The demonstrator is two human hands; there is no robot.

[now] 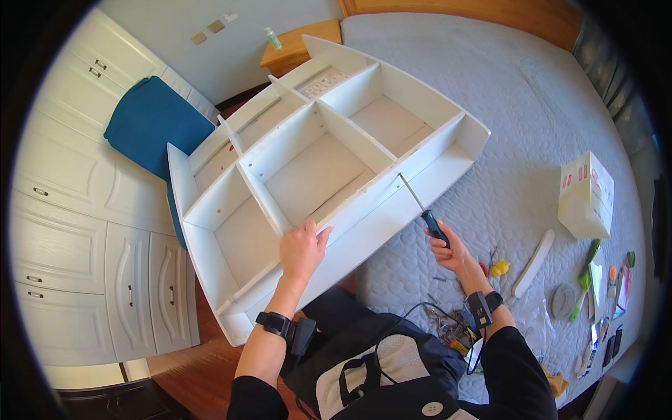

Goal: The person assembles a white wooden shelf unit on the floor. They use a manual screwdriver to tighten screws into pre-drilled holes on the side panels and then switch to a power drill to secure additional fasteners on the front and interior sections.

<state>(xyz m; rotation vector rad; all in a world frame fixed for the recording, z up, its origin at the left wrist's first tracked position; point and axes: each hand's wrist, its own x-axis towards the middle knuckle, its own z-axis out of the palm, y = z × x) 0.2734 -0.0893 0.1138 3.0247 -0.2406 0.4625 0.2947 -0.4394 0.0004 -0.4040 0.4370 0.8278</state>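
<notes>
A white shelf unit (318, 175) with several compartments lies tilted across the middle, its far right part over the bed. My left hand (302, 248) is closed over the edge of its near long board. In my right hand (448, 248) is a screwdriver (435, 227) with a dark teal handle and a long thin shaft. The shaft points up and left, and its tip meets the near long board, by a small hole. Whether a screw sits under the tip is too small to tell.
The grey quilted mattress (490, 91) carries a white box (586, 196), a white strip (534, 264), a yellow object (500, 268), loose hardware (448, 329) and several tools. A blue chair (157, 119) touches the unit's left side. White cabinets (63, 210) line the left; a wooden nightstand (304, 45) stands behind.
</notes>
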